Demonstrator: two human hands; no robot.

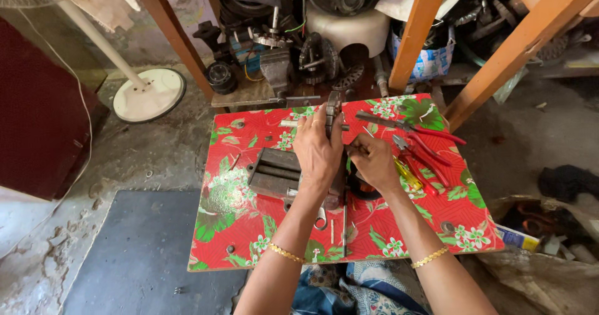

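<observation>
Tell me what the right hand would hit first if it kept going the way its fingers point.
The right hand points up and left, toward the dark metal part that the left hand holds upright. It would probably meet that part first, though depth is hard to judge from above.

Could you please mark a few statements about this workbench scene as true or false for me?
1. The left hand grips a dark round metal part held upright. True.
2. The table has a plain blue covering. False: it is red with green and white flowers.
3. Red-handled pliers lie to the right of the right hand. True.
4. A grey ribbed metal block lies on the floor. False: it lies on the table, left of the left hand.
5. Both wrists are bare. False: each wears a gold bracelet.
</observation>
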